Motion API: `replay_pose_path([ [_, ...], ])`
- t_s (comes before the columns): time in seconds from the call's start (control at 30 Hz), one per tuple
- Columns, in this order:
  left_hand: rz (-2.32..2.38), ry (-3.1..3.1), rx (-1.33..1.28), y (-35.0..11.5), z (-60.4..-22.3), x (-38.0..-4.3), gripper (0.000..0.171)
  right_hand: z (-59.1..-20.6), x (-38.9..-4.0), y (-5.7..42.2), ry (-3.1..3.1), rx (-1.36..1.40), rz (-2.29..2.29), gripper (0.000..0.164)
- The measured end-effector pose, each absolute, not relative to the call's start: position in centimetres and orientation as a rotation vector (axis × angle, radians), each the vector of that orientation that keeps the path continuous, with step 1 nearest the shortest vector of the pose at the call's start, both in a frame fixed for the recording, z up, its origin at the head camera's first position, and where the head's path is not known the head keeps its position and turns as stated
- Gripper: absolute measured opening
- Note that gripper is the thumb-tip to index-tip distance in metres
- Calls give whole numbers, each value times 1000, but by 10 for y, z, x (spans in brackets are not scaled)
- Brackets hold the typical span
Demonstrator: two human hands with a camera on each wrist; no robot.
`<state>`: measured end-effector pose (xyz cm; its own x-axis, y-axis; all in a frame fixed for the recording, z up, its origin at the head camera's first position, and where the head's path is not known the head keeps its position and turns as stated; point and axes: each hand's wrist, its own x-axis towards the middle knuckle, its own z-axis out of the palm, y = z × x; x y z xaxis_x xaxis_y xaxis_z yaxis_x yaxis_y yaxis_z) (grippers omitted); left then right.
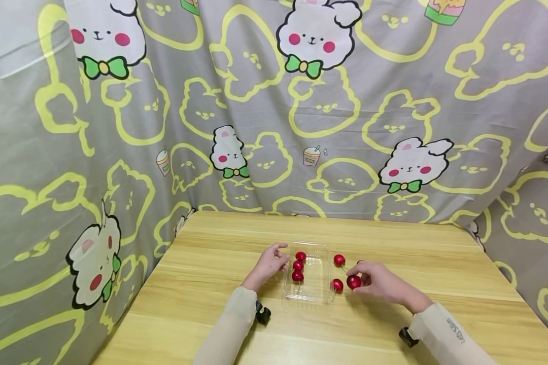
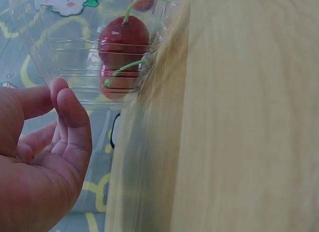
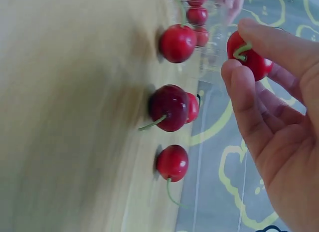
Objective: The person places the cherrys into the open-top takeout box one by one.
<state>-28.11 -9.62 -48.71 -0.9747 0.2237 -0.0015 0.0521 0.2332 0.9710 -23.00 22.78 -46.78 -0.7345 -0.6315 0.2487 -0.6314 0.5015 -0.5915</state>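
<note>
Grey curtains (image 1: 265,114) printed with white, green-bowed rabbits (image 1: 413,161) hang behind and beside a wood-grain table (image 1: 205,253). Soft glare (image 1: 297,350) brightens its near side.

The box (image 1: 318,278) stood on the desk (image 1: 315,332) with three cherries (image 1: 298,265) in its left half. Other cherries (image 1: 339,260) lay on the desk to its right. The curtain (image 1: 274,111) hung behind the desk.
</note>
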Motion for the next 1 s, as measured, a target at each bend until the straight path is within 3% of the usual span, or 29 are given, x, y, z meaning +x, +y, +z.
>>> replay_pose_path([
  [0.43, 1852, 2352, 269, -97, -502, -290, 47, -456, -238, 213, 2759, -895, -1132, 33],
  [0.7, 1832, 2360, 302, -96, -472, -271, 43, -454, -245, 190, 2749, -874, -1161, 31],
  [1.0, 1849, 2339, 265, -99, -498, -288, 46, -454, -251, 156, 2682, -868, -1150, 31],
])
